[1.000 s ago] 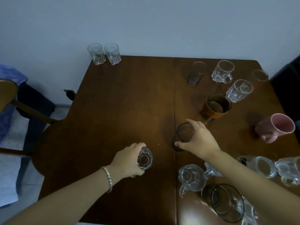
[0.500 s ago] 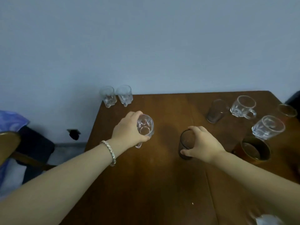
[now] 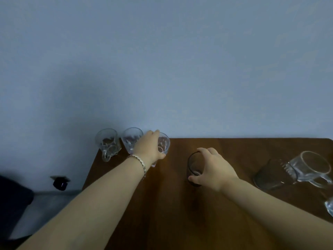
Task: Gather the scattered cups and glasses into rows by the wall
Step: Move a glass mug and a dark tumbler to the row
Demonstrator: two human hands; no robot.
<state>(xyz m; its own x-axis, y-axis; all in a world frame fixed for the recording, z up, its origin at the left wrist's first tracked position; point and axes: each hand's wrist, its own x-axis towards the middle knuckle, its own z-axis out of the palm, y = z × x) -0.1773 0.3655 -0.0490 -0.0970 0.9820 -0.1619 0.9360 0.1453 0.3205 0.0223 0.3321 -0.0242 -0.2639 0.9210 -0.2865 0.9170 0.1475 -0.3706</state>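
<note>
My left hand (image 3: 150, 147), wrapped on the clear cup (image 3: 163, 145) at the desk's (image 3: 234, 150) far-left edge, sets it down w/o clinking the two placed cups (image 3: 130, 141); right hand (image 3: 212, 168), gripping the dark glass (image 3: 193, 166), goes next.

Both forearms are bare, with no sleeves showing. A pale beaded bracelet (image 3: 139, 162) circles the left wrist, just behind the grip.
</note>
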